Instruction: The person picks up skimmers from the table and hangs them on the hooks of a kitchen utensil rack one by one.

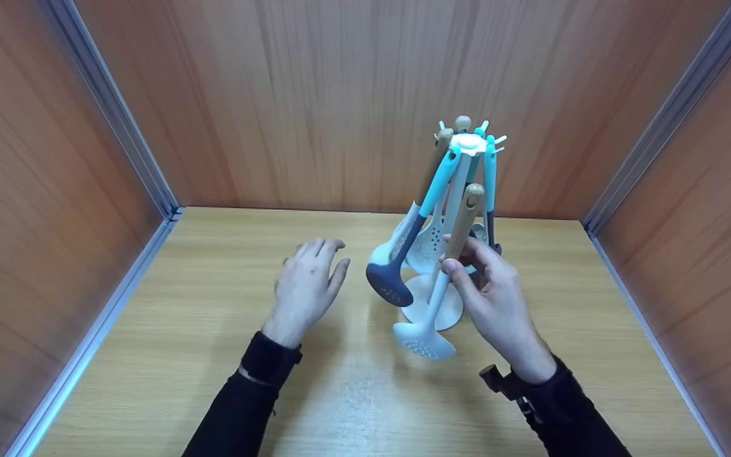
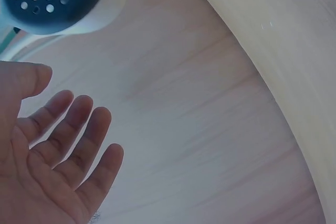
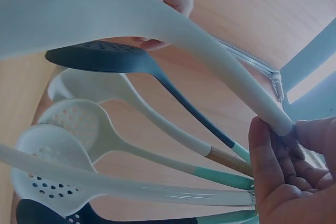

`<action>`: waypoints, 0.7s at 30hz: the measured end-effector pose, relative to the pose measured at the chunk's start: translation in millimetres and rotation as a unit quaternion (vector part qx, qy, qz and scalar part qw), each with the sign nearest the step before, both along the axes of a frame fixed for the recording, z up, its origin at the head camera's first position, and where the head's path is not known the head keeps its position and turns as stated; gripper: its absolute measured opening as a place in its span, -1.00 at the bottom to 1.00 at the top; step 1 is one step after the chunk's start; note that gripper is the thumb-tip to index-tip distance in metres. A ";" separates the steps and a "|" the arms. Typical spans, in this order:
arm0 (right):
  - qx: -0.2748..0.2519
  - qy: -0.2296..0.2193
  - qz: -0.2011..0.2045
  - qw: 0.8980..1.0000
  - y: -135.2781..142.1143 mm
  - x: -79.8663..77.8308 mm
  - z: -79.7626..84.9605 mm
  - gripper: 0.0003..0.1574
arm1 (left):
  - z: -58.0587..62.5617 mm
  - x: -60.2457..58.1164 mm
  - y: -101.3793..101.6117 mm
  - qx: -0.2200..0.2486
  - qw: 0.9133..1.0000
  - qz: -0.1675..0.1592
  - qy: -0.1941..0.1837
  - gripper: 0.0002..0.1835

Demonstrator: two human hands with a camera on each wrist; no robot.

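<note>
My right hand point(image 1: 495, 289) pinches a white skimmer point(image 1: 426, 339) between thumb and fingers where its wooden handle meets the white shaft. Its perforated head hangs down toward me, in front of the utensil stand's round white base point(image 1: 451, 311). In the right wrist view the skimmer's shaft point(image 3: 231, 80) runs across the top to the fingertips point(image 3: 262, 135). My left hand point(image 1: 305, 279) is held to the left of the stand, fingers spread and palm bare in the left wrist view. Nearest to it is a navy skimmer point(image 1: 391, 282) with a turquoise handle.
The white stand's top point(image 1: 469, 143) carries several hanging utensils, among them a white slotted spoon point(image 3: 79, 121) and a white ladle point(image 3: 86, 85). All stand on a pale wooden table point(image 1: 213, 317). Wood-look panels with metal edging point(image 1: 118, 108) enclose the back and both sides.
</note>
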State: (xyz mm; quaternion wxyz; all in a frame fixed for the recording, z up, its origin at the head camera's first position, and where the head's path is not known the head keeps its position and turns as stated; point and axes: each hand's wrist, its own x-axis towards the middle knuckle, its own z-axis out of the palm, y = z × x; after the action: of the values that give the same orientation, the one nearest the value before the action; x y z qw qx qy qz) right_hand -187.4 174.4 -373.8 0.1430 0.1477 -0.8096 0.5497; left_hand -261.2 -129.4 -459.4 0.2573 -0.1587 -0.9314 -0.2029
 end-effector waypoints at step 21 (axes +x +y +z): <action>0.016 -0.010 -0.018 1.000 5.6 -13.1 24.8 -0.45 | -15.3 -27.5 -17.5 0.023 0.999 0.042 -0.013 -0.61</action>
State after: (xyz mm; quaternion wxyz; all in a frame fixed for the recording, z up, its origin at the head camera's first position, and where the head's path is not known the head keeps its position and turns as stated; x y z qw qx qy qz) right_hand -200.5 180.0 -348.9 0.1420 0.1297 -0.8221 0.5358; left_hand -288.7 -146.9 -474.7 0.2573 -0.1112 -0.9355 -0.2150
